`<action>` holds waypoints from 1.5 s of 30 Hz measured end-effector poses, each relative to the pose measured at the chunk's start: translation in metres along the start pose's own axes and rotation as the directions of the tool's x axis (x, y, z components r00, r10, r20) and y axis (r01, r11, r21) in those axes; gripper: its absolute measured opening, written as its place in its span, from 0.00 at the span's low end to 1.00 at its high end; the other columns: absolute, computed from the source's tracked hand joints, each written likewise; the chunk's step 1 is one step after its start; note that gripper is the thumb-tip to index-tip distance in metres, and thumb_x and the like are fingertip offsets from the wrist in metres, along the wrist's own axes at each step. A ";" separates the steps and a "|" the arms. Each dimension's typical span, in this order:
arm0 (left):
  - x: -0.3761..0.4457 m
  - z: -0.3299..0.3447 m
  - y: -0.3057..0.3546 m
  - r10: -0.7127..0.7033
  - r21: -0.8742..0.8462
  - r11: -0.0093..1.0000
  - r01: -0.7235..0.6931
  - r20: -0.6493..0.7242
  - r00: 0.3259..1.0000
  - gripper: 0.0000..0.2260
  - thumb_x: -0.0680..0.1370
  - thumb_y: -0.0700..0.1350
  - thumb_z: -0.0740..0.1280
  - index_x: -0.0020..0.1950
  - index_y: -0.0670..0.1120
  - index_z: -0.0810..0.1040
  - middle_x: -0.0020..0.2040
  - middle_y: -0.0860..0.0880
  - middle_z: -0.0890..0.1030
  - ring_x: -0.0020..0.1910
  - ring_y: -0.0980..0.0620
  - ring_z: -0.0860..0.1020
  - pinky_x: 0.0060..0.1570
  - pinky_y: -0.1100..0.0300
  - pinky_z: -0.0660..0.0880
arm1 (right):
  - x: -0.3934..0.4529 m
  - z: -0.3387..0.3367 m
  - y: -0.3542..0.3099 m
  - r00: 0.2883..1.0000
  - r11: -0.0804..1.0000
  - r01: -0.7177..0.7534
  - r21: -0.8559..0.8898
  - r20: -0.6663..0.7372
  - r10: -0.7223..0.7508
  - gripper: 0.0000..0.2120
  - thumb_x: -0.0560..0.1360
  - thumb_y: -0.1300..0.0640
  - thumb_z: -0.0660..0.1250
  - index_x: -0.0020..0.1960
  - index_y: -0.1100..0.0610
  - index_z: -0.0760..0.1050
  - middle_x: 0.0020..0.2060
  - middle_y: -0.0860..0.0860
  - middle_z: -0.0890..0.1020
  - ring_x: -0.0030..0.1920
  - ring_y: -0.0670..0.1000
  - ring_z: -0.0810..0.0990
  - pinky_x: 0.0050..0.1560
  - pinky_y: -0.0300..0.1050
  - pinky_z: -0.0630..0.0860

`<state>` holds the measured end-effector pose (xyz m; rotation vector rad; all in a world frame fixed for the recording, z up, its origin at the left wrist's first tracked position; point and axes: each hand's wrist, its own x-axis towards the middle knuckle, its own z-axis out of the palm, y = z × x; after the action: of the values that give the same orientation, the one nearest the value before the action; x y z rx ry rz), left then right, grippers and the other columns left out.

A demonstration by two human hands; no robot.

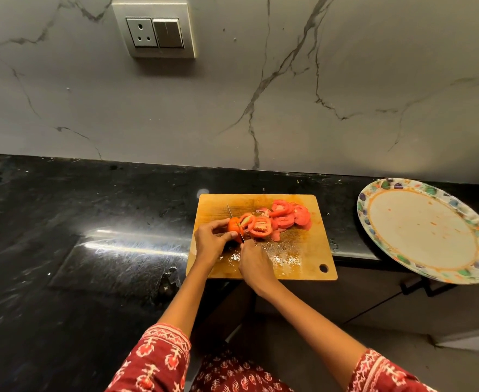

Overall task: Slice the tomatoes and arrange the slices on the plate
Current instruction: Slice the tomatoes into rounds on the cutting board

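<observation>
The black tabletop (91,222) is used to carry everything. The plate (374,210) is kept bare at the right, ready for slices. The board (303,267) is laid under the cut slices (286,216). The tomato (234,225) is pinched by the left hand (211,241) so it cannot roll. The knife (230,213) is gripped by the right hand (254,263).

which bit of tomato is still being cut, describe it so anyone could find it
Find the wooden board on the black counter. At its left end, the left hand holds an uncut tomato end, skin outward, unlike the flat slices beside it.
</observation>
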<state>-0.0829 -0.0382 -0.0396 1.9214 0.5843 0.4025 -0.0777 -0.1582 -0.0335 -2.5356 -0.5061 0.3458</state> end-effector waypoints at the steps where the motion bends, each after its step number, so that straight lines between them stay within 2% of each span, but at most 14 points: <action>1: 0.000 0.000 0.000 0.000 0.003 1.000 -0.001 0.005 1.000 0.18 0.66 0.36 0.75 0.56 0.39 0.80 0.52 0.43 0.83 0.48 0.55 0.79 0.46 0.72 0.74 | 0.003 0.000 -0.001 1.000 1.000 -0.004 -0.004 0.001 0.004 0.13 0.83 0.57 0.49 0.58 0.64 0.68 0.51 0.61 0.79 0.52 0.61 0.78 0.40 0.46 0.66; 6: 0.001 0.000 0.002 0.012 0.013 1.000 -0.012 0.006 1.000 0.18 0.67 0.35 0.75 0.56 0.39 0.80 0.52 0.43 0.82 0.48 0.54 0.78 0.41 0.79 0.72 | 0.011 0.004 -0.006 1.000 0.999 -0.012 -0.042 0.003 0.013 0.13 0.82 0.58 0.50 0.58 0.64 0.68 0.52 0.61 0.79 0.54 0.61 0.77 0.41 0.47 0.65; 12: 0.001 0.000 0.001 -0.002 0.014 1.000 0.002 -0.001 1.000 0.18 0.67 0.35 0.75 0.56 0.38 0.80 0.53 0.42 0.82 0.48 0.55 0.78 0.40 0.77 0.72 | -0.008 0.011 0.007 1.000 0.995 -0.002 -0.102 -0.015 0.001 0.14 0.83 0.59 0.48 0.59 0.63 0.68 0.52 0.59 0.79 0.53 0.59 0.78 0.41 0.46 0.65; 16: 0.002 0.000 -0.001 -0.005 0.014 1.000 0.005 0.003 1.000 0.19 0.66 0.36 0.75 0.56 0.39 0.80 0.53 0.43 0.82 0.51 0.51 0.80 0.51 0.63 0.76 | -0.002 0.009 0.003 0.999 0.997 -0.030 -0.069 0.007 0.031 0.14 0.82 0.58 0.49 0.59 0.64 0.69 0.53 0.60 0.79 0.54 0.60 0.78 0.42 0.45 0.66; 21: -0.003 0.004 -0.001 0.016 -0.002 1.000 -0.016 -0.020 1.000 0.18 0.67 0.35 0.75 0.57 0.39 0.79 0.52 0.43 0.82 0.51 0.50 0.80 0.54 0.56 0.77 | 0.013 0.004 -0.007 0.993 0.995 -0.095 -0.031 0.071 0.097 0.14 0.82 0.59 0.52 0.59 0.64 0.70 0.56 0.61 0.78 0.58 0.60 0.76 0.46 0.48 0.67; 28: -0.004 0.004 -0.002 -0.005 -0.021 1.000 0.004 -0.041 0.999 0.16 0.69 0.36 0.73 0.56 0.39 0.79 0.52 0.43 0.82 0.51 0.49 0.80 0.55 0.55 0.77 | -0.032 0.003 0.021 0.994 0.985 -0.030 -0.169 0.098 0.047 0.11 0.80 0.63 0.51 0.60 0.63 0.68 0.53 0.59 0.79 0.55 0.60 0.78 0.46 0.49 0.71; 31: -0.004 0.003 0.000 -0.003 -0.021 1.000 0.002 -0.038 0.999 0.17 0.70 0.35 0.72 0.58 0.38 0.78 0.54 0.42 0.81 0.52 0.49 0.79 0.54 0.59 0.75 | -0.056 0.004 0.035 0.995 0.975 0.001 -0.222 0.098 0.021 0.10 0.81 0.61 0.51 0.59 0.62 0.67 0.51 0.58 0.80 0.52 0.60 0.80 0.45 0.51 0.73; 33: -0.002 0.002 0.001 -0.017 -0.037 0.999 0.016 -0.017 1.000 0.17 0.71 0.34 0.71 0.60 0.37 0.77 0.56 0.40 0.80 0.55 0.47 0.79 0.55 0.58 0.75 | -0.061 0.000 0.039 0.994 0.972 0.001 -0.236 0.102 0.024 0.10 0.81 0.61 0.51 0.58 0.61 0.67 0.51 0.57 0.80 0.52 0.59 0.80 0.45 0.50 0.74; 37: 0.001 -0.005 0.002 -0.096 -0.097 0.990 0.102 0.062 0.993 0.18 0.73 0.33 0.68 0.63 0.37 0.73 0.59 0.39 0.78 0.58 0.46 0.76 0.56 0.61 0.73 | -0.059 -0.011 0.041 0.994 0.970 0.009 -0.244 0.110 0.018 0.10 0.80 0.63 0.52 0.58 0.61 0.68 0.51 0.57 0.80 0.52 0.59 0.80 0.46 0.51 0.74; 41: -0.006 -0.007 0.002 -0.047 -0.071 0.996 0.058 0.139 0.989 0.20 0.73 0.32 0.68 0.65 0.39 0.71 0.61 0.40 0.75 0.61 0.46 0.75 0.55 0.63 0.72 | -0.061 -0.018 0.039 0.991 0.973 0.016 -0.232 0.133 0.015 0.10 0.78 0.66 0.54 0.57 0.63 0.68 0.51 0.58 0.80 0.52 0.60 0.80 0.46 0.51 0.74; 45: -0.010 -0.008 0.003 -0.033 -0.060 0.997 0.041 0.132 0.991 0.26 0.70 0.34 0.71 0.67 0.42 0.69 0.62 0.43 0.74 0.57 0.49 0.75 0.52 0.62 0.74 | -0.065 -0.024 0.036 0.995 0.989 0.012 -0.146 0.098 0.002 0.08 0.80 0.62 0.54 0.56 0.62 0.69 0.49 0.57 0.79 0.50 0.59 0.79 0.41 0.48 0.70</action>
<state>-0.0946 -0.0392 -0.0337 1.8584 0.5150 0.2655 -0.1176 -0.2245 -0.0245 -2.6680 -0.5948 0.4480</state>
